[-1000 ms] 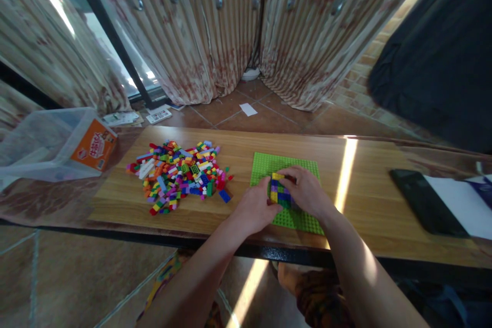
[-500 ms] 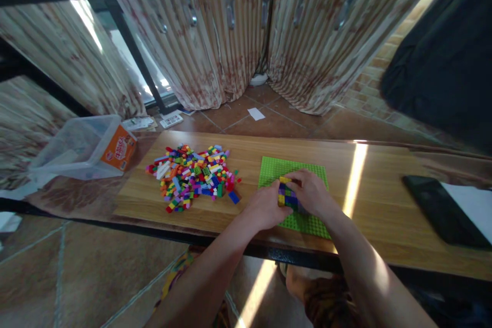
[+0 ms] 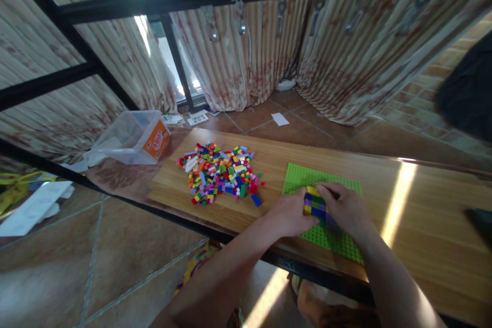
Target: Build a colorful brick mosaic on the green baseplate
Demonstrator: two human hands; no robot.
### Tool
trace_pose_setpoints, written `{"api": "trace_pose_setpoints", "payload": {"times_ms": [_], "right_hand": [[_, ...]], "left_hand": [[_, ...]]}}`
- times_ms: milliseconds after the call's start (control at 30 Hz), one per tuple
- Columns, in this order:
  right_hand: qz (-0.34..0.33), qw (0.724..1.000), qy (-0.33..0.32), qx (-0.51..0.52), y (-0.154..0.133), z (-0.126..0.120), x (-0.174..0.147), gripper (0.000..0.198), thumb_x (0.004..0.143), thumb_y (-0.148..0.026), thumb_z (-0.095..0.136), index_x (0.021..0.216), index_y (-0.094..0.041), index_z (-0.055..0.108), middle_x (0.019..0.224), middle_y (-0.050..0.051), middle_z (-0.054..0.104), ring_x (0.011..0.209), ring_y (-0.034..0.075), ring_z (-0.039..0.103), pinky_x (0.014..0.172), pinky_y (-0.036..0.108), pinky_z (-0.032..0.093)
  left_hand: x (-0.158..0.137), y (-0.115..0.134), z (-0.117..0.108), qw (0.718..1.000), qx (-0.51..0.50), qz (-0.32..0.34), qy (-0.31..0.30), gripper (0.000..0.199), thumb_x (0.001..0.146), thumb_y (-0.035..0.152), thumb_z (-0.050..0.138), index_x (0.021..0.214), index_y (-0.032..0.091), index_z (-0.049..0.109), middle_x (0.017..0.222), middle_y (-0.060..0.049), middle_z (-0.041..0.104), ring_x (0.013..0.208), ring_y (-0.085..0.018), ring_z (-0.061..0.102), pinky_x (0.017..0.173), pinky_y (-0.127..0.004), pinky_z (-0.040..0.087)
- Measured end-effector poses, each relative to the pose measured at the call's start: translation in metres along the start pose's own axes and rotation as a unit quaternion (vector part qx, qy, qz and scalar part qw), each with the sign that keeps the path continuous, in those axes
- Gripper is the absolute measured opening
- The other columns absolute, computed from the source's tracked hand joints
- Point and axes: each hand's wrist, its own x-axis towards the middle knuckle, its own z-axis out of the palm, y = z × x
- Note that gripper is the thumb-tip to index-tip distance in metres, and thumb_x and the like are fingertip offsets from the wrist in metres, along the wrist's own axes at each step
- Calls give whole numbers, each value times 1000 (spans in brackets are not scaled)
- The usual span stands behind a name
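Observation:
A small block build of yellow, blue, purple and green toy bricks (image 3: 315,205) sits over the green studded baseplate (image 3: 299,175). My left hand (image 3: 292,213) is closed against its left side, thumb along the near edge. From the right, my right hand (image 3: 346,208) curls over the far and right sides of the build, fingers bent at its top. Part of the build is hidden under the right hand, and I cannot tell whether a loose brick is between those fingers.
A heap of mixed loose bricks (image 3: 223,171) lies on the wooden board (image 3: 269,147), with a blue brick (image 3: 256,200) apart at its near right. A clear plastic bin (image 3: 128,138) stands at the left. A dark flat object (image 3: 480,223) lies at the right edge.
The view has swung left, so the table and everything on it appear further right. Both hands stay on the brick build over the baseplate.

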Motion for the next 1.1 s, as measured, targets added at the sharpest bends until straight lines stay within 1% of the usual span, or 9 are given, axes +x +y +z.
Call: {"api": "trace_pose_setpoints", "payload": {"times_ms": [133,233,400,500,567,733,867,967,1100], "right_hand": [[4,999,11,-34,-9,4,3,36,84,-50,49,74,-25,73,85,8,73,80,26,66,72,38,46],[16,999,15,-25,-14,6,3,34,82,-49,50,71,-25,72,82,7,73,75,25,65,69,37,45],[34,999,7,-9,-14,5,2,34,80,-50,52,74,-23,73,83,7,73,76,24,65,69,35,45],[28,1000,0,-5,-13,5,1,34,81,-48,52,77,-22,74,85,7,73,78,23,65,72,35,45],[26,1000,-2,-8,-13,6,1,35,81,-48,51,78,-21,74,85,7,73,77,23,64,71,35,44],[1,1000,22,-11,-14,12,-1,39,86,-47,46,76,-21,72,83,9,70,77,25,62,73,38,44],[-18,999,33,-3,-12,16,-2,39,88,-47,43,77,-21,70,82,10,69,79,25,61,77,39,44],[-16,999,33,3,-12,17,-2,38,88,-47,44,77,-21,70,82,9,69,79,24,61,77,38,44],[-9,1000,27,-3,-11,14,-1,37,88,-44,43,76,-21,69,84,10,70,79,24,61,76,38,44]], "left_hand": [[1,-2,2,1000,8,8,7,60,79,42,62,129,13,47,110,-15,68,101,-32,66,83,-42,53],[1,-4,4,1000,6,11,10,62,79,43,62,131,13,47,114,-17,68,104,-34,65,86,-44,53],[1,-3,4,1000,8,8,2,61,80,42,61,132,13,46,114,-16,67,105,-32,65,87,-42,53],[2,-2,4,1000,16,4,6,60,80,40,60,132,13,46,113,-16,68,104,-32,66,86,-43,53],[3,-3,4,1000,15,6,4,59,80,40,60,131,13,47,113,-16,68,103,-32,66,86,-43,53],[4,-6,3,1000,-4,5,1,62,77,42,62,130,14,49,113,-16,67,104,-34,64,86,-44,53],[2,-5,1,1000,-13,15,7,60,77,40,63,130,16,50,105,-14,69,96,-30,66,79,-39,52],[1,-4,-1,1000,-19,13,10,58,77,39,64,129,16,52,96,-11,69,87,-26,66,73,-34,50],[-1,-4,-2,999,-30,12,8,51,78,37,64,123,16,54,89,-9,69,80,-22,64,69,-31,47]]}}
